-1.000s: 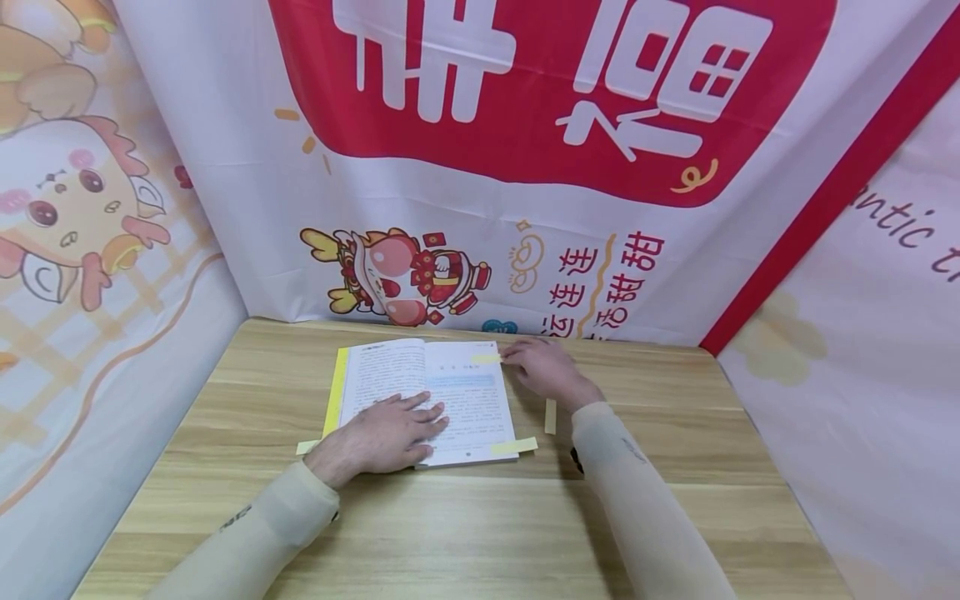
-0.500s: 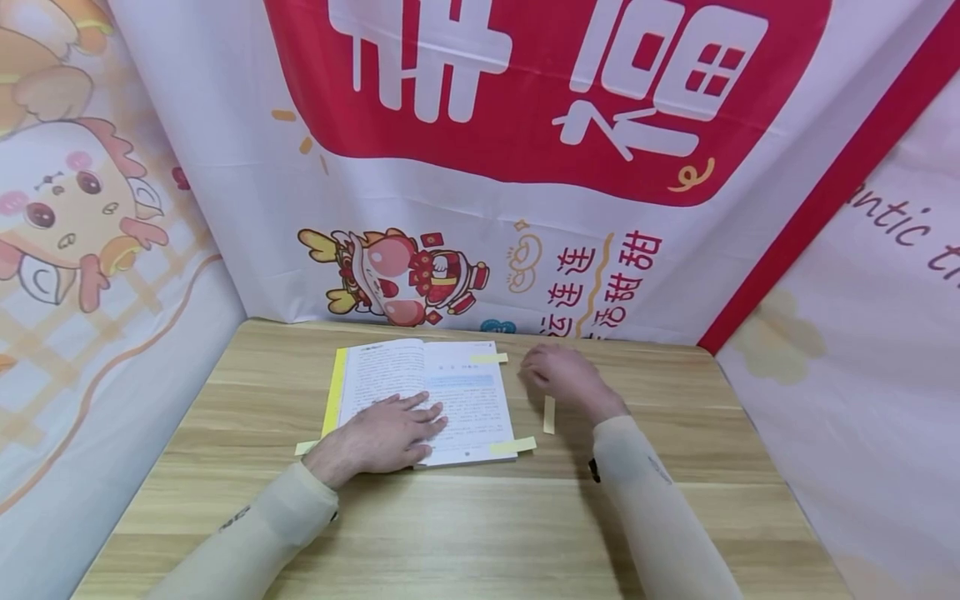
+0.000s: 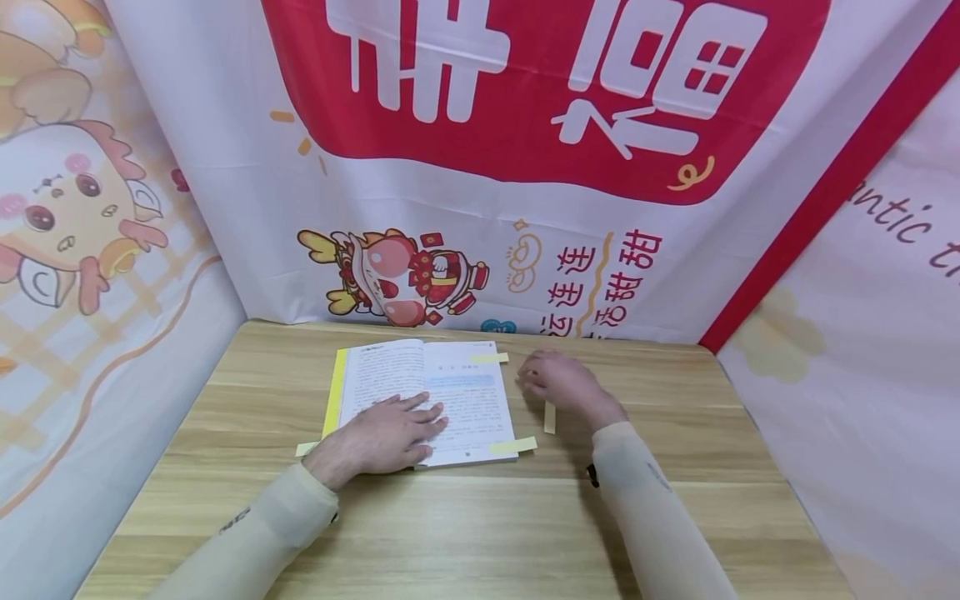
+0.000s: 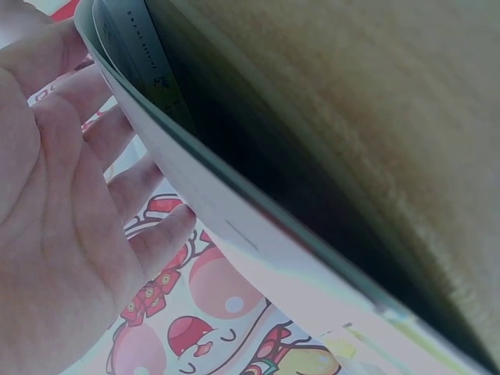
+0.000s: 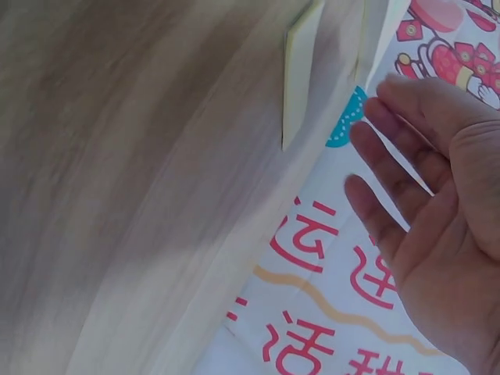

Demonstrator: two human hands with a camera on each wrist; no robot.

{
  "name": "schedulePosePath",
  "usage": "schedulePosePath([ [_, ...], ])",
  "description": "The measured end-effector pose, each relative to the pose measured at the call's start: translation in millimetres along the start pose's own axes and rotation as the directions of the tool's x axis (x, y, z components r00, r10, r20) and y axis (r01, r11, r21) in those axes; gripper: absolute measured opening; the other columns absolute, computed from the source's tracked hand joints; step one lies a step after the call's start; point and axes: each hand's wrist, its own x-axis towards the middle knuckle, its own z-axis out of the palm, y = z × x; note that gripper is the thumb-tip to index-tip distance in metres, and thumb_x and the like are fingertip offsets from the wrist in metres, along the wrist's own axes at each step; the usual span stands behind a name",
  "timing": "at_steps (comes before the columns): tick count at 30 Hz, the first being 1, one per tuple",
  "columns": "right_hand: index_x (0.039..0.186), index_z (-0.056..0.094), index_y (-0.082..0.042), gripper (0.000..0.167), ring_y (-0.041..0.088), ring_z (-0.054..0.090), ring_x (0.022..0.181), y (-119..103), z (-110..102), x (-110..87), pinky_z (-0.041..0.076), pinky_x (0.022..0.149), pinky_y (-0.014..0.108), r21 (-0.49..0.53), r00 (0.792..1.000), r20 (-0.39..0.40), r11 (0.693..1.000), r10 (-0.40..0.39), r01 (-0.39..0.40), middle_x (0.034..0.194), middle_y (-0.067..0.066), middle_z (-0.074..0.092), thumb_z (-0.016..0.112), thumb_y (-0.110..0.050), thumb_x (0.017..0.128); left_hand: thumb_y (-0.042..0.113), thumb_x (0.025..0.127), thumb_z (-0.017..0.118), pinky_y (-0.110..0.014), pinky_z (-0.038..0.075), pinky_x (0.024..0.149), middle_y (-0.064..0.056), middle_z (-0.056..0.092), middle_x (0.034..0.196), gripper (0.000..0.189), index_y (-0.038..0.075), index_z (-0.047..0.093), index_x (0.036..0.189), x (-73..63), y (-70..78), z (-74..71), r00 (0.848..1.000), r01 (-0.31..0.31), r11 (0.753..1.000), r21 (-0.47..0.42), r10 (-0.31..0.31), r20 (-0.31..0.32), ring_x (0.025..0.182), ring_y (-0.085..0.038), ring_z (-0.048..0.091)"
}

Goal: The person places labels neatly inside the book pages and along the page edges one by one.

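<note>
An open book lies on the wooden table, and my left hand rests on its pages with the fingers spread. Close up, the left wrist view has that hand along the edge of the book. Pale yellow paper strips stick out past the right-hand page, an upper strip and a lower strip. To the right of the book, my right hand hovers with loosely bent fingers. Nothing is between its fingers in the right wrist view. A loose strip lies on the table below that hand.
Another pale strip shows at the book's lower left, by its yellow edge. A printed cloth hangs behind the table, and more printed cloth closes in both sides.
My right hand has left the upper strip at the page's edge and moved right, off the book. The left hand stays in place on the pages.
</note>
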Motion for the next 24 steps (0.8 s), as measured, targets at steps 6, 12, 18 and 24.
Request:
schedulePosePath([
  [6,0.121,0.085,-0.015,0.014,0.019,0.08,0.113,3,-4,-14.9,0.069,0.11,0.048,0.093,0.996,0.048,0.993,0.074,-0.079,0.118,-0.001,0.085,0.086,-0.012,0.107,0.039,0.121,0.063,-0.068,0.034,0.146,-0.006,0.051,0.186,0.058,0.017,0.059,0.174,0.7,-0.2,-0.5,1.0,-0.002,1.0,0.006,0.002,0.0,0.18,-0.037,0.039],
  [12,0.11,0.084,-0.018,0.007,0.015,0.074,0.107,7,-3,-27.6,0.068,0.11,0.048,0.134,0.988,0.101,0.983,0.116,-0.129,0.11,-0.003,0.081,0.086,-0.011,0.107,0.038,0.121,0.063,-0.068,0.034,0.146,-0.006,0.051,0.187,0.058,0.017,0.058,0.175,0.1,0.8,-2.0,1.0,0.002,1.0,-0.002,-0.002,0.003,0.18,-0.038,0.039],
  [18,0.112,0.083,-0.016,0.011,0.016,0.072,0.104,7,-1,-40.3,0.068,0.109,0.05,0.144,0.985,0.126,0.98,0.117,-0.134,0.11,-0.002,0.081,0.085,-0.007,0.106,0.038,0.121,0.064,-0.068,0.034,0.146,-0.007,0.052,0.186,0.058,0.017,0.059,0.174,-0.3,1.3,-1.7,1.0,0.001,1.0,-0.003,-0.001,0.0,0.18,-0.038,0.04],
  [24,0.111,0.083,-0.018,0.013,0.013,0.071,0.099,7,2,-52.5,0.069,0.106,0.046,0.141,0.987,0.117,0.982,0.111,-0.128,0.108,-0.003,0.08,0.089,-0.009,0.104,0.038,0.121,0.064,-0.068,0.033,0.147,-0.006,0.051,0.187,0.058,0.017,0.058,0.175,-0.4,1.0,-1.1,1.0,0.007,1.0,-0.012,-0.007,0.006,0.18,-0.037,0.038],
])
